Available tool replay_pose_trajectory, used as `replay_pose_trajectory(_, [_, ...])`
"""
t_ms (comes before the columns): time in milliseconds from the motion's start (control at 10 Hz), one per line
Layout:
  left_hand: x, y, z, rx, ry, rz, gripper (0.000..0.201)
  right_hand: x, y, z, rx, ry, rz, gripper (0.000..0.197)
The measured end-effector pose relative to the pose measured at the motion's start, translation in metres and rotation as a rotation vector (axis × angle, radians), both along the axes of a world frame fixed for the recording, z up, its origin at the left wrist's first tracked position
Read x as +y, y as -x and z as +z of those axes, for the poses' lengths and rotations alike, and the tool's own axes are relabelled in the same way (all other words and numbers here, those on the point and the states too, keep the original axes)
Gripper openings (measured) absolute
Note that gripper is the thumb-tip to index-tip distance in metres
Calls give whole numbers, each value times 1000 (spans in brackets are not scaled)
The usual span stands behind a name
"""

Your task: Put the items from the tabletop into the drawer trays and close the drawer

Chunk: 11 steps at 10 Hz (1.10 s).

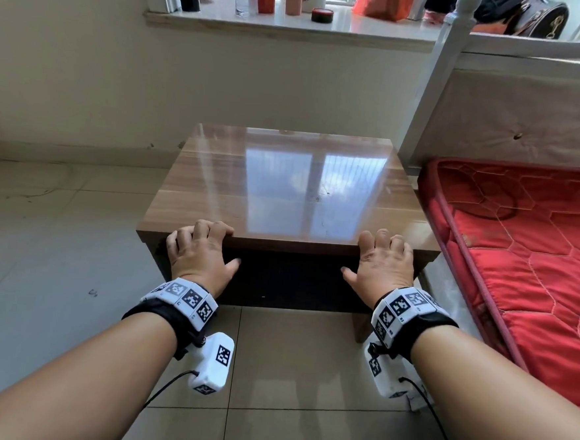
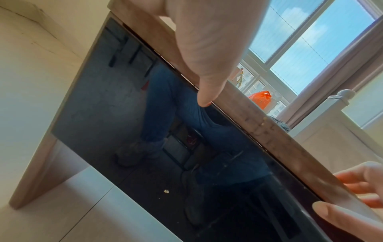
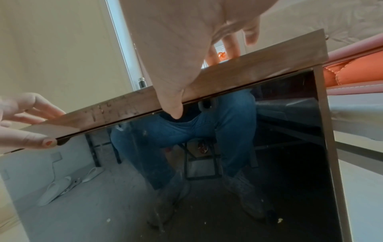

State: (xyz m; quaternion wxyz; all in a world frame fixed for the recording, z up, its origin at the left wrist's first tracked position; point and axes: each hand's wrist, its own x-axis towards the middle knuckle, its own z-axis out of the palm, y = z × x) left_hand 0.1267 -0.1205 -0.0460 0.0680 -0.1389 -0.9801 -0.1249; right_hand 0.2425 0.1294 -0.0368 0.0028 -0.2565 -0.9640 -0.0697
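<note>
Left hand (image 1: pixel 199 251) and right hand (image 1: pixel 383 262), I note, curl fingers over the worktop (image 1: pixel 284 185) edge; the closed drawer (image 1: pixel 287 281) lies directly beneath, thumbs at its top.

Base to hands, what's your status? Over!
Left hand, right hand grip table edge, thumbs against drawer. Drawer looks shut. Nothing in the way.
</note>
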Motion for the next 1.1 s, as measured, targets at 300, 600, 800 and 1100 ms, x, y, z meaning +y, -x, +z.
replay_pose_trajectory(300, [8, 8, -7, 38, -131, 97, 38, 1, 11, -2, 36, -17, -42, 55])
replay_pose_trajectory(600, [9, 9, -8, 6, -114, 103, 42, 3, 13, -3, 43, -10, -30, 53])
replay_pose_trajectory(800, [3, 0, 2, -81, -77, 42, 48, -1, 3, 3, -6, 18, -30, 71])
replay_pose_trajectory(1100, [-12, 3, 39, -334, -321, -62, 43, 7, -15, 29, 61, 474, -62, 74])
